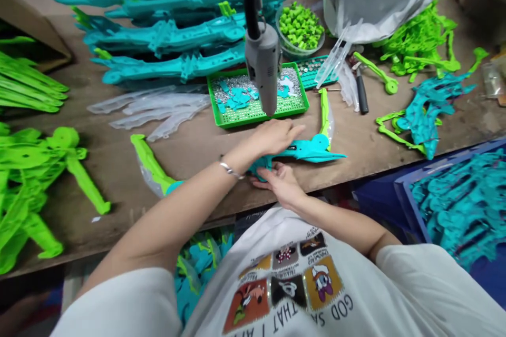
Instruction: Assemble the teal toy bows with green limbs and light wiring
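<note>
A long teal plastic part [310, 148] lies on the table in front of me, its right end tapering to a point. My left hand [276, 138] rests over its middle, fingers bent across the top. Below it, my right hand [281, 181] pinches the part's near edge between thumb and fingers. A lime-green arm [324, 113] with a clear piece alongside meets the teal part at its right end. Another lime-green arm [152, 163] sticks out past my left forearm, which hides much of the left side. Just above my left hand hangs a grey electric screwdriver [263, 71].
Behind the hands stands a green tray [259, 117] of screws and teal bits. A bowl [300, 29] holds small green pieces. Stacked teal parts [169, 34] fill the back; green parts [35, 168] pile up left. A black-handled hammer [361, 89] lies right. A blue crate [411, 205] flanks the table.
</note>
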{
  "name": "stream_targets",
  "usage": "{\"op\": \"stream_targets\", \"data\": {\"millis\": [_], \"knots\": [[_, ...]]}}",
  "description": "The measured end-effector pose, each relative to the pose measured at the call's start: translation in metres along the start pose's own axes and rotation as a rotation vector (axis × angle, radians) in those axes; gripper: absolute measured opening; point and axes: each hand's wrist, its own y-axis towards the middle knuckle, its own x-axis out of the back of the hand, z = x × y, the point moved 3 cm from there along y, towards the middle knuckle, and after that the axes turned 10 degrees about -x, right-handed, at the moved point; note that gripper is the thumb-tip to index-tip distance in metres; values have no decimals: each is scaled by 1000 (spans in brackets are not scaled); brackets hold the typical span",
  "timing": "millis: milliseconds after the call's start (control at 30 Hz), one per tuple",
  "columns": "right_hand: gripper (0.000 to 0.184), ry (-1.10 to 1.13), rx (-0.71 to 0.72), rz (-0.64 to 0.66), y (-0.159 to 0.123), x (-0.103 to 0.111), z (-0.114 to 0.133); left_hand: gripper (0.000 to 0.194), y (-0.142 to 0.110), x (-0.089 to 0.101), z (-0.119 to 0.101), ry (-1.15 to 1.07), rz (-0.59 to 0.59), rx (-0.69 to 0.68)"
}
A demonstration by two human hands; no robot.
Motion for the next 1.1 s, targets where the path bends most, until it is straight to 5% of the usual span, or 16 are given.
{"op": "stream_targets", "data": {"millis": [167, 467, 567, 800, 1100], "knots": [[45, -2, 52, 6, -5, -6, 8, 86, 50, -32, -46, -33, 108, -20], [42, 66, 104, 28, -1, -3, 3, 84, 52, -46, -45, -13, 83, 7], [39, 131, 64, 84, -17, 18, 15, 84, 51, -44, -44, 14, 70, -25], [39, 305, 154, -189, -47, 96, 63, 89, 51, -46, -37, 8, 45, -36], [39, 267, 142, -199, -36, 99, 71, 85, 49, -47, -36, 37, -33, -27]]}}
